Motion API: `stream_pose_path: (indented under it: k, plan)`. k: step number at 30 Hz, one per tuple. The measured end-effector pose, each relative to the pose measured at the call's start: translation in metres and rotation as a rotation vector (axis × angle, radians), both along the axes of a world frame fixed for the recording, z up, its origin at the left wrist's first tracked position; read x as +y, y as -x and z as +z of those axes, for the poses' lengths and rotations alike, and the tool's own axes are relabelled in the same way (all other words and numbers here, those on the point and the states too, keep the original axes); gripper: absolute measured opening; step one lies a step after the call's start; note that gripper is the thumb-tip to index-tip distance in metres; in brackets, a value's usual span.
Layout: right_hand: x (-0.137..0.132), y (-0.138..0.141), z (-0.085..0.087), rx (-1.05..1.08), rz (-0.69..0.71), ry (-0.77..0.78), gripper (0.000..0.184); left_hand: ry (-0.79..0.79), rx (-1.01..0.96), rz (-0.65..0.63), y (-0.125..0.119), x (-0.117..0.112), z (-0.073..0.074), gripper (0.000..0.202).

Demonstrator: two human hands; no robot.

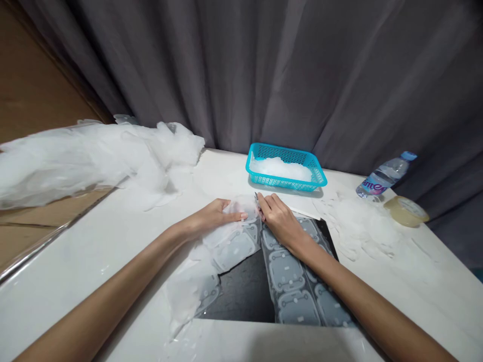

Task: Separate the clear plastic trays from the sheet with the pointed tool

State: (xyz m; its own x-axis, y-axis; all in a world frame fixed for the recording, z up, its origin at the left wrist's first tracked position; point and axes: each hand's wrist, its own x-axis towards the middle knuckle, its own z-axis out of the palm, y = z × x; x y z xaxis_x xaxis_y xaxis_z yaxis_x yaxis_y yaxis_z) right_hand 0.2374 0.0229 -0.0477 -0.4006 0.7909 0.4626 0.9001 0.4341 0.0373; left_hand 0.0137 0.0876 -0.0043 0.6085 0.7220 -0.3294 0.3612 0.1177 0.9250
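Note:
My left hand (222, 217) pinches the top of a translucent plastic sheet (237, 246) marked with rounded box-like shapes. The sheet's left part is lifted and folded away from a black board (247, 291). My right hand (278, 216) is closed around a small cutter knife (258, 205), its dark blade pointing up and away from me. The blade is close to the sheet's far end; I cannot tell whether it touches. More of the marked sheet (287, 271) lies flat on the board under my right forearm.
A turquoise basket (287, 185) with white pieces stands behind my hands. White sheets are heaped (94, 156) at the left, by cardboard (41, 221). Loose white scraps (366, 226), a water bottle (381, 178) and a tape roll (407, 211) are on the right. A grey curtain (245, 70) hangs behind.

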Motion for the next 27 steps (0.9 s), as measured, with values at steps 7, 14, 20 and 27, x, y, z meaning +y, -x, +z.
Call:
stream_pose_path:
  k: [7,14,20,27]
  plan:
    - [-0.001,0.000,0.000,0.027,0.034,0.016,0.044,0.035,-0.012,-0.003,-0.002,-0.004,0.006,0.041]
    - [-0.001,0.002,-0.003,0.129,-0.037,-0.002,0.039,0.034,-0.006,-0.025,0.005,0.002,-0.001,0.041]
    - [0.001,0.002,-0.007,0.225,-0.091,-0.034,0.039,-0.053,0.042,0.065,0.019,0.009,0.003,0.050]
    - [0.000,0.003,-0.010,0.330,-0.078,-0.037,0.036,-0.316,0.244,0.187,0.048,0.018,0.047,0.054]
